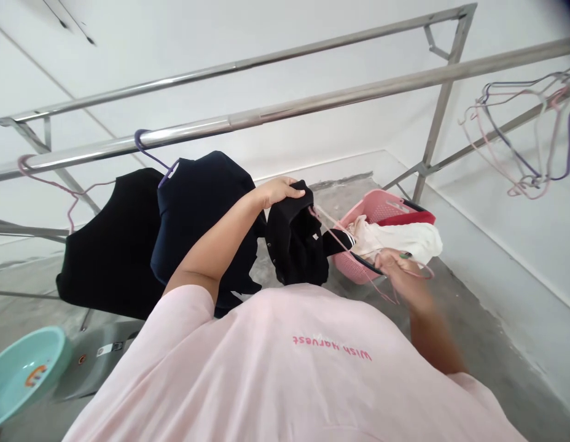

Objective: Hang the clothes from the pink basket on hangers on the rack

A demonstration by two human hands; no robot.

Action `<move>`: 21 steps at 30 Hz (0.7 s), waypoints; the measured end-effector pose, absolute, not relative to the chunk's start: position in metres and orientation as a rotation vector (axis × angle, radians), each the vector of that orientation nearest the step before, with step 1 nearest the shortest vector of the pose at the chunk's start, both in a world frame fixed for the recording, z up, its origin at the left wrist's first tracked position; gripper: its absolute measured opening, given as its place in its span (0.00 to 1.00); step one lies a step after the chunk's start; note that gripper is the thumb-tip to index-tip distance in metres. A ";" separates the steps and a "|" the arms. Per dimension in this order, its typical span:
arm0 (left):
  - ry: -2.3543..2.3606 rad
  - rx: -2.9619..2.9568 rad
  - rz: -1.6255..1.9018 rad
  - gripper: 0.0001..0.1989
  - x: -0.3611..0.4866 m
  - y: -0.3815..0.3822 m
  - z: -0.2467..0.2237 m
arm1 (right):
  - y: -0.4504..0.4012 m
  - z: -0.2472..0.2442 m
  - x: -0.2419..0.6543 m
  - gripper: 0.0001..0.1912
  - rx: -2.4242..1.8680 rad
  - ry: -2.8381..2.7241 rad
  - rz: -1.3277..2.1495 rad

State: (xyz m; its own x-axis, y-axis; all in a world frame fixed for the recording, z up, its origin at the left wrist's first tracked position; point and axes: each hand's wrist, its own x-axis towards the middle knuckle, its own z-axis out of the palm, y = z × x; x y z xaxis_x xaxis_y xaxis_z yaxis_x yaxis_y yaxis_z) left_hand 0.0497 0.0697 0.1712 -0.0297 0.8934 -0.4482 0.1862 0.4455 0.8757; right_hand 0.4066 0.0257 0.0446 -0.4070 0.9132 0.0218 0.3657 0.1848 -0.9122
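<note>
My left hand (285, 191) is closed on the collar of a black shirt (296, 245), which hangs down in front of my chest with its neck opening toward the right. A pink wire hanger (343, 245) reaches one end to that opening. Its other side is in my closed right hand (395, 265), slightly blurred, in front of the laundry basket. The inside of the shirt, where the hanger's tip goes, is partly hidden. To the left, a navy shirt (202, 215) hangs by a purple hanger (144, 147), beside another black garment (110, 252) on a pink hanger (73, 196).
A metal rack's front rail (312, 110) crosses ahead of me. Several spare hangers (534, 132) hang at the right. A pink basket (359, 270) with white clothing (405, 239) stands on the floor. At lower left are a turquoise basin (50, 350) and a grey lidded object (94, 362).
</note>
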 end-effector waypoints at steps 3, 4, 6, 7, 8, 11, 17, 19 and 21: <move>1.529 1.074 0.703 0.09 0.054 0.069 0.177 | 0.014 0.042 0.404 0.26 -1.221 -1.902 1.268; 1.524 1.119 0.677 0.09 0.056 0.068 0.179 | 0.013 0.041 0.399 0.25 -1.228 -1.903 1.279; 1.489 1.248 0.603 0.09 0.063 0.064 0.182 | 0.016 0.038 0.382 0.24 -1.199 -1.910 1.281; 1.463 1.344 0.555 0.09 0.069 0.062 0.184 | 0.018 0.037 0.371 0.23 -1.164 -1.905 1.266; 1.436 1.463 0.502 0.09 0.075 0.058 0.184 | 0.021 0.036 0.360 0.23 -1.127 -1.894 1.244; 1.317 1.866 0.320 0.13 0.095 0.043 0.183 | 0.031 0.034 0.327 0.21 -1.067 -1.823 1.174; 1.250 2.236 0.107 0.27 0.110 0.012 0.166 | 0.049 0.037 0.304 0.25 -1.013 -1.762 1.107; 1.352 2.286 0.124 0.31 0.104 0.005 0.162 | 0.055 0.041 0.306 0.25 -0.971 -1.752 1.076; 1.409 2.347 0.163 0.33 0.098 -0.001 0.162 | 0.059 0.047 0.306 0.25 -0.932 -1.766 1.038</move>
State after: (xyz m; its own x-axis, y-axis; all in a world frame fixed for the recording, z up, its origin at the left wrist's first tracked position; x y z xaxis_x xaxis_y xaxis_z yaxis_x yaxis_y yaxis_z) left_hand 0.0975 -0.0006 0.1616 0.4859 0.8680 -0.1021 0.8218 -0.4139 0.3917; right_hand 0.3062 0.0592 0.0471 -0.3496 0.8878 0.2992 0.1706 0.3744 -0.9115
